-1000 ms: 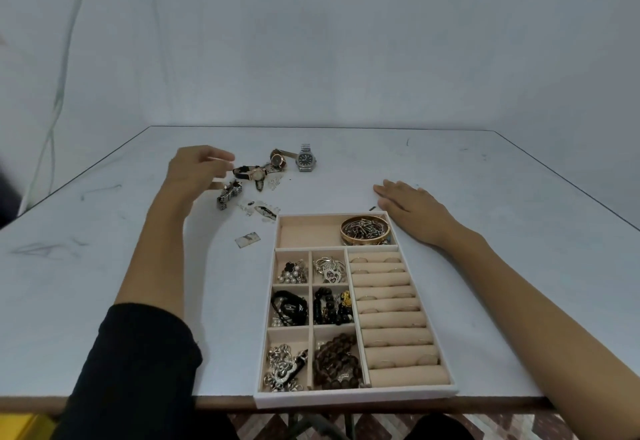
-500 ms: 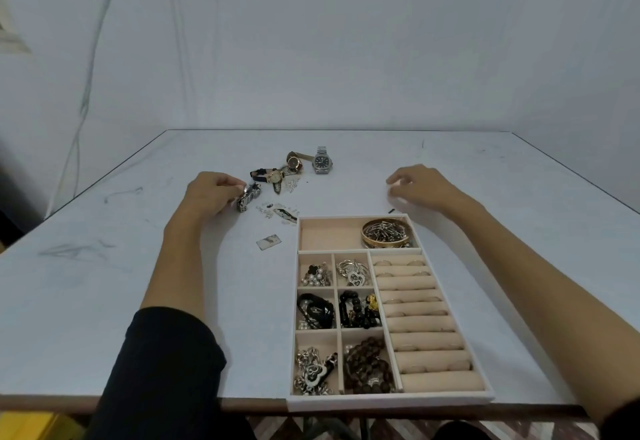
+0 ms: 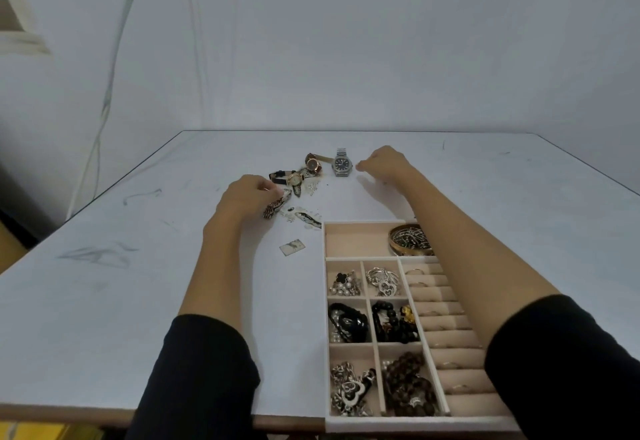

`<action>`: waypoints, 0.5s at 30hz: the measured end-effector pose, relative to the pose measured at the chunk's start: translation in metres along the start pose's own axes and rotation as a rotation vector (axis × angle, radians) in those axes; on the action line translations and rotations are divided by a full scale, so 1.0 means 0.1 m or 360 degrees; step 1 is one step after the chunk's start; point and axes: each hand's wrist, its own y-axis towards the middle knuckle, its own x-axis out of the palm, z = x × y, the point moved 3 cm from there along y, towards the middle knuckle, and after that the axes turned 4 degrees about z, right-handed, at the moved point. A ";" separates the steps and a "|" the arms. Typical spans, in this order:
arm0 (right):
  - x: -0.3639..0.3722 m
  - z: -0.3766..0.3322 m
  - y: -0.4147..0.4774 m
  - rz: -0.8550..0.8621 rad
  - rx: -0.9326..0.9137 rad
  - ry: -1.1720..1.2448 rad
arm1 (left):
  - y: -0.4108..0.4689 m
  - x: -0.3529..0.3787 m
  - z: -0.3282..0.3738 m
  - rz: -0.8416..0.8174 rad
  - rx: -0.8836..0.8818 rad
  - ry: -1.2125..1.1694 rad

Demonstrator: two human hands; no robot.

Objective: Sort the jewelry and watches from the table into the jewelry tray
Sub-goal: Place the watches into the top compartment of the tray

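The left hand (image 3: 246,193) pinched a mottled brown-and-silver watch band (image 3: 277,204) on the table (image 3: 104,301), while just beyond it the right hand (image 3: 384,162), fingers curled and empty, hovered beside a steel watch (image 3: 342,164), the jewelry tray (image 3: 356,240) nearer.

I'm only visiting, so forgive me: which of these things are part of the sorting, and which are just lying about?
Part of the job:
- jewelry tray
- silver watch
- brown-strap watch
- black-strap watch
- patterned-band watch under the left hand
- right hand nearing the silver watch

Lying about:
- small card
- cable along the wall
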 end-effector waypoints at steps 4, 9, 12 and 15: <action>0.09 -0.08 0.13 0.0026 -0.0022 0.0000 | 0.01 0.01 0.03 -0.0057 0.0002 0.0051; 0.30 -0.16 0.19 0.0018 -0.0083 -0.0206 | -0.03 0.00 0.10 -0.0094 0.0034 -0.0052; 0.37 -0.16 0.23 0.0125 -0.0046 -0.0286 | -0.04 0.00 0.13 -0.0116 0.0027 -0.0081; 0.39 -0.16 0.29 0.0165 -0.0037 -0.0319 | -0.05 0.03 0.17 -0.0169 0.0028 -0.0097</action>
